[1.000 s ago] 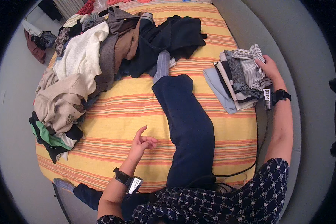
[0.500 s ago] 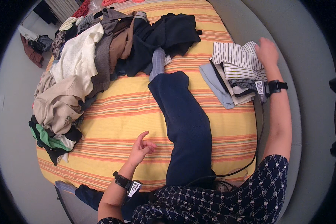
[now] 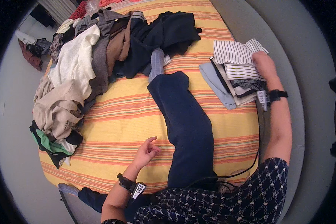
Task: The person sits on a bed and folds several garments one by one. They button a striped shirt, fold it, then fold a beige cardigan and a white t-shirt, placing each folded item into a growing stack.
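On the right side of the bed lies a stack of folded clothes (image 3: 249, 86). Its top piece is a white garment with dark stripes (image 3: 233, 52), part of which sticks out at the far right corner. My right hand (image 3: 266, 66) is at this garment's right edge, fingers curled down onto the cloth; the fingertips are partly hidden. My left hand (image 3: 147, 152) hovers over the bed, left of my bent leg, holding nothing. Its index finger points out and the other fingers bend loosely.
A large heap of loose clothes (image 3: 72, 71) covers the bed's left and far side. My leg in dark blue trousers (image 3: 188, 127) lies between heap and stack. A grey padded bed edge (image 3: 287, 93) borders the right. A black cable (image 3: 235, 172) runs near my lap.
My right hand has come nearer along the striped garment's edge, and the garment's far right corner now shows beyond it. My left hand has shifted slightly right and nearer.
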The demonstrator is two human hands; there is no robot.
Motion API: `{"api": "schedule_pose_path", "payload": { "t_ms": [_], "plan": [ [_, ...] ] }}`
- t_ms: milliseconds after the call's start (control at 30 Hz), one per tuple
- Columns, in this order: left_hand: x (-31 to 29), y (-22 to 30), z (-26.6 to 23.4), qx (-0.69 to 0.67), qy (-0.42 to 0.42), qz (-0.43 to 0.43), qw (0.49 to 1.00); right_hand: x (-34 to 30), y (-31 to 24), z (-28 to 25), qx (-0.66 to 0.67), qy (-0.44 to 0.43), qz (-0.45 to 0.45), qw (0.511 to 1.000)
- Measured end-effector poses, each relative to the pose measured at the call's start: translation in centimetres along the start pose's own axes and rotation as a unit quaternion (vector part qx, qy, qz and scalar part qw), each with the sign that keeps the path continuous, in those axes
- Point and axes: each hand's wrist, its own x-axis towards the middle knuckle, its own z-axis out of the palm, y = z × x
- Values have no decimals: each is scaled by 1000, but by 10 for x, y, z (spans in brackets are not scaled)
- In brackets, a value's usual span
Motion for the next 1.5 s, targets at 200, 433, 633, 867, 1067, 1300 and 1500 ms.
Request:
{"api": "schedule_pose_path", "payload": {
  "t_ms": [200,433,633,867,1067,1300,1500],
  "plan": [
    [1,-8,0,50,12,-24,998,-32,16,-20,10,-12,49,999],
    [0,-9,-6,65,32,1,997,-1,-3,17,-18,-100,32,994],
    [1,-13,-13,72,40,-8,997,-19,23,2,-149,0,29,988],
    [10,-4,-4,90,33,2,995,-37,23,19,-301,-170,-53,937],
    [3,0,-8,151,25,1,988,-7,2,1,-179,-258,186,931],
    [8,-8,-11,155,38,-8,987,60,5,33,94,7,160,983],
    [14,-1,0,248,22,-51,967,-59,38,162,463,52,359,809]
  ]
}}
